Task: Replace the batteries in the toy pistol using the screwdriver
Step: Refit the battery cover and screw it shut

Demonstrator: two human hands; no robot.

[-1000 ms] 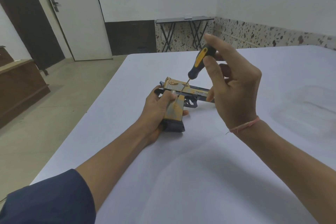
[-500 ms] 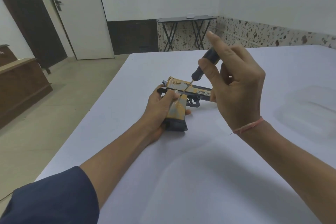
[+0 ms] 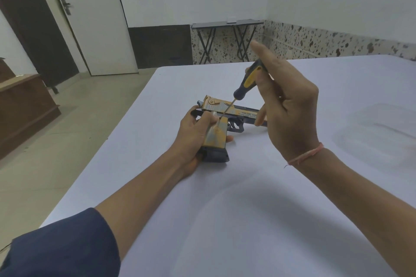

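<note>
The toy pistol lies on its side on the white surface, nearer the left edge than the right. Its long axis runs roughly parallel to the far edge. The barrel points toward the right edge and the grip toward the near edge.

The left hand is wrapped round the pistol's grip, with the thumb on its upper face. The right hand pinches the black-and-yellow handle of the screwdriver, with the index finger extended straight up. The screwdriver slants down and to the left. Its tip meets the top of the grip, just beside the left thumb.

The muzzle is hidden behind the right hand, which also covers part of the lettering on the slide. The screw head cannot be made out. A faint rectangular outline shows near the right edge, and what it is cannot be told.

A pink thread band circles the right wrist. A dark blue sleeve is cut off at the bottom left. Beyond the far edge stand a folding table, a white door and a wooden cabinet.
</note>
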